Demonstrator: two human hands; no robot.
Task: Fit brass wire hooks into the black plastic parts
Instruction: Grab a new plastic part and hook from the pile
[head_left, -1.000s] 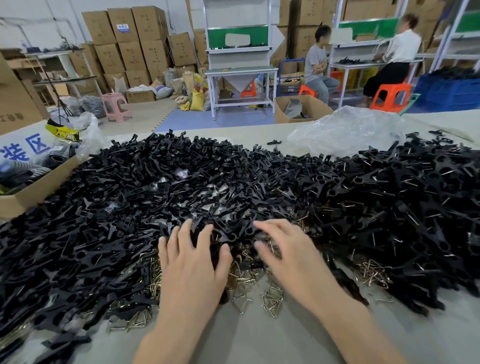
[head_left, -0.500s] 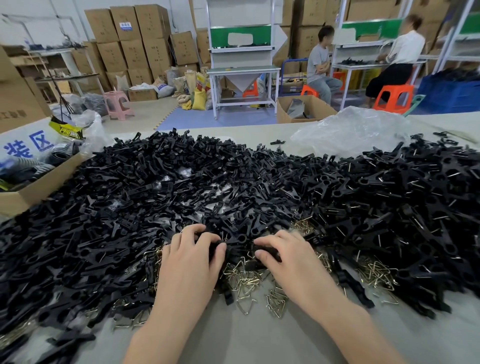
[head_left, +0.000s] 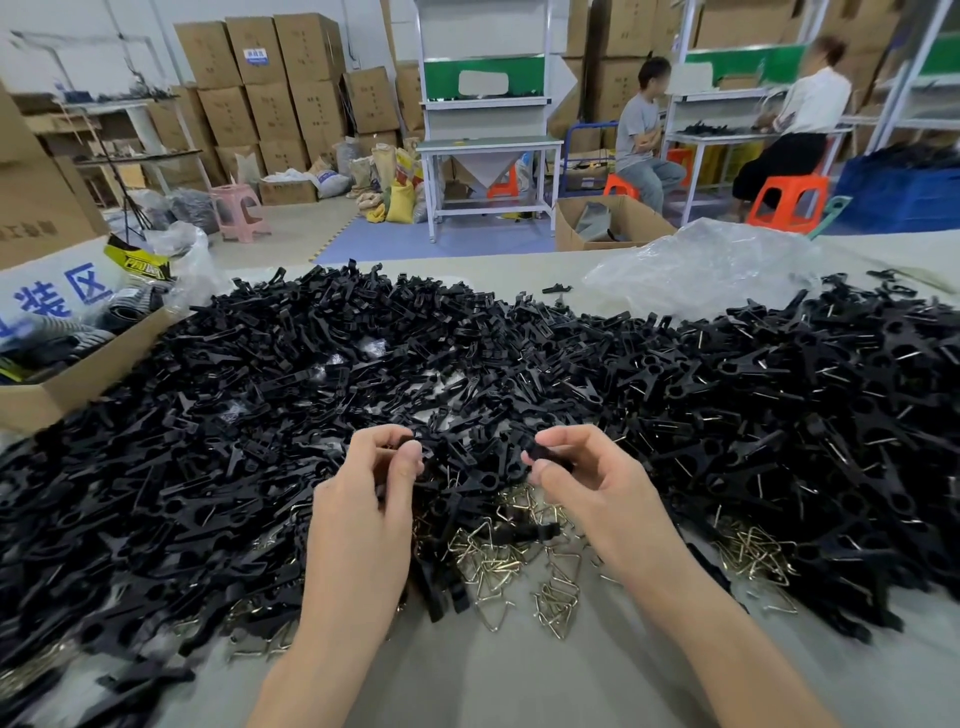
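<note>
Head view: right hand (head_left: 592, 483) pinches black part (head_left: 545, 454); left hand (head_left: 363, 499) pinches hook (head_left: 387, 446).

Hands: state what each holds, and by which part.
Right hand pinches a black part by one end. Left hand is curled; whether it holds anything cannot be told.

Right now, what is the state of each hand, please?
Left hand: pinches a small piece, kind unclear.
Right hand: pinches a black plastic part.
</note>
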